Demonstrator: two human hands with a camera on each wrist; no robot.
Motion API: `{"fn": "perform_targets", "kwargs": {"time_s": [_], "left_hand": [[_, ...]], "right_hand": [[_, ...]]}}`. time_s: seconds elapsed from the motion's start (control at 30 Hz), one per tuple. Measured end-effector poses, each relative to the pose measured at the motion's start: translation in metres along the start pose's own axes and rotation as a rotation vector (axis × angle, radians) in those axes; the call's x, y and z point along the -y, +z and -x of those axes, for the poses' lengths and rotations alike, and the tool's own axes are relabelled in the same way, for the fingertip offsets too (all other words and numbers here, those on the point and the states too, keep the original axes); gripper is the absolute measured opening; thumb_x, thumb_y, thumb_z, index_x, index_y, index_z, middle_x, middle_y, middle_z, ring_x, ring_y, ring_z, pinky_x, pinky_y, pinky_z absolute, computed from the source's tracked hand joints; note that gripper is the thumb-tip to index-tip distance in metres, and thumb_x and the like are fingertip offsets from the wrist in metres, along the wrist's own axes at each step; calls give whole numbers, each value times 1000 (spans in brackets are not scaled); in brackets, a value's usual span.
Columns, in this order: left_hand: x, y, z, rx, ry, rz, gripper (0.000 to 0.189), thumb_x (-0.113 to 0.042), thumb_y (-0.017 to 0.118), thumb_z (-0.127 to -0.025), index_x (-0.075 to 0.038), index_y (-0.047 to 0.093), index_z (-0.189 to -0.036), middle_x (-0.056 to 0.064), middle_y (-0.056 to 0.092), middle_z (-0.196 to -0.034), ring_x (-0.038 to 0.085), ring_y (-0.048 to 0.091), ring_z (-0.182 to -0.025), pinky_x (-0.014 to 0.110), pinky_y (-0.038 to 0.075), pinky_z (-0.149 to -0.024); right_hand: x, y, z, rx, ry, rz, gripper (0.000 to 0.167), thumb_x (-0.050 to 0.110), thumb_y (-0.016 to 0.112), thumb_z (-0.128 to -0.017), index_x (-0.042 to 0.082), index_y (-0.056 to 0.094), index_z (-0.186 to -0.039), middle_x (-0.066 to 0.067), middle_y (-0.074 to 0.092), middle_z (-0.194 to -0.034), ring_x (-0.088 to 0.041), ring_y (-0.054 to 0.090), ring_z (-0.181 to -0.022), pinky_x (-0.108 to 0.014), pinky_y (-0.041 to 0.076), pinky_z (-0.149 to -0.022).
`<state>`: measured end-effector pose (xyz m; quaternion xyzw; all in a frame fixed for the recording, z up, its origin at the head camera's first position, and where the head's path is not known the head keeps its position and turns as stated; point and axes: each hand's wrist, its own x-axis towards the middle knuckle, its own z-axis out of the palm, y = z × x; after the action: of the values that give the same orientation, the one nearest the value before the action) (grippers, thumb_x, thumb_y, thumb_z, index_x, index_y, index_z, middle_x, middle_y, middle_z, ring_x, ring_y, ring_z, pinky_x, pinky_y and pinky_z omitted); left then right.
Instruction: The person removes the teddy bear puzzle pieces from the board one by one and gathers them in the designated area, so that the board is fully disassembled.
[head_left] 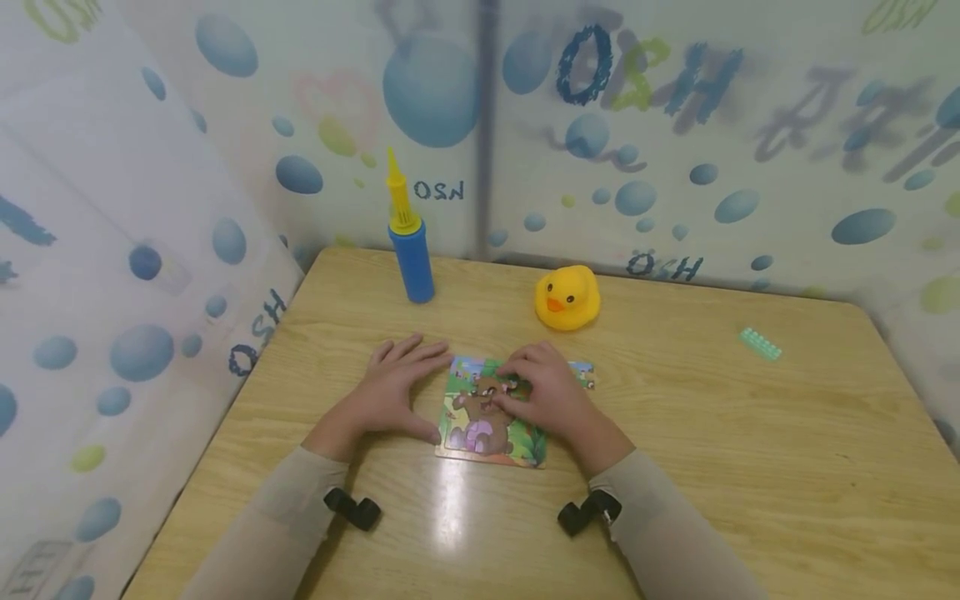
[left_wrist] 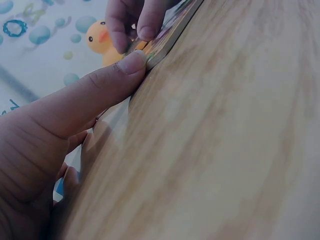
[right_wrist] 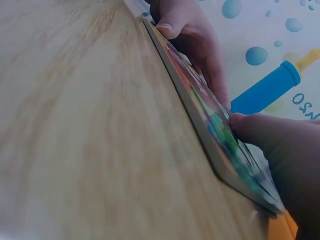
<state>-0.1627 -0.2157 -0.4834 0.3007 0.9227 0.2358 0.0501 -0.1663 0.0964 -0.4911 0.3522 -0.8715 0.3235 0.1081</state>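
Observation:
A jigsaw puzzle (head_left: 480, 437) with a brown bear picture lies flat on the wooden table between both hands. At its left side is my left hand (head_left: 393, 387), fingers spread on the table, thumb tip touching the puzzle's near left corner; the left wrist view shows this thumb (left_wrist: 107, 80) against the board edge. My right hand (head_left: 547, 387) reaches over the puzzle's upper right part with bent fingers, thumb tip on the bear's face. I cannot tell whether it pinches a piece there. Just beyond this hand shows a small puzzle part (head_left: 583, 373), partly covered.
Behind the puzzle sits a yellow rubber duck (head_left: 567, 298). A blue and yellow hand pump (head_left: 412, 258) stands upright at the back left. To the far right lies a pale green toy brick (head_left: 761, 343). Walls with printed bubbles (head_left: 630, 198) border the wooden table (head_left: 720, 433).

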Motion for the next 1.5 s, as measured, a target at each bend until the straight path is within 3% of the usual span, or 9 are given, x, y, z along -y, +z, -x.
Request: {"fn": "perform_targets", "kwargs": {"time_s": [0.37, 0.7, 1.03, 1.33, 1.5], "left_hand": [[1, 2, 0, 0, 2, -2, 124, -70, 95, -59, -19, 49, -162, 3, 39, -171, 41, 18, -160, 73, 3, -122], [1, 1, -1, 12, -8, -9, 126, -71, 95, -59, -20, 47, -163, 3, 37, -171, 40, 16, -161, 71, 2, -123], [0, 1, -1, 19, -15, 2, 126, -71, 95, -59, -20, 47, -164, 1, 36, -172, 39, 16, -161, 70, 1, -123], [1, 2, -1, 14, -13, 7, 125, -70, 95, -59, -20, 47, -164, 1, 36, -172, 39, 15, -161, 71, 1, -123], [1, 1, -1, 8, -8, 9, 126, -70, 95, -58, -19, 48, -163, 2, 37, -171, 40, 16, -161, 71, 1, -123]], "right_hand": [[-6, 1, 10, -107, -98, -12, 30, 23, 94, -83, 9, 81, -107, -4, 70, -112, -24, 57, -102, -41, 48, -91], [-11, -14, 30, -103, -43, 15, 30, 24, 94, -82, 11, 81, -105, -6, 71, -116, -26, 59, -108, -44, 48, -95], [-23, -28, 50, -151, -34, 39, 29, 20, 93, -81, 9, 83, -106, -8, 73, -115, -28, 60, -108, -45, 48, -96], [-38, -48, 74, -140, 75, 98, 29, 21, 93, -83, 12, 84, -110, -4, 72, -118, -26, 60, -113, -46, 46, -100], [-49, -61, 91, -192, 79, 120, 31, 17, 94, -80, 8, 84, -108, -7, 73, -115, -29, 61, -110, -46, 45, -98]]}}
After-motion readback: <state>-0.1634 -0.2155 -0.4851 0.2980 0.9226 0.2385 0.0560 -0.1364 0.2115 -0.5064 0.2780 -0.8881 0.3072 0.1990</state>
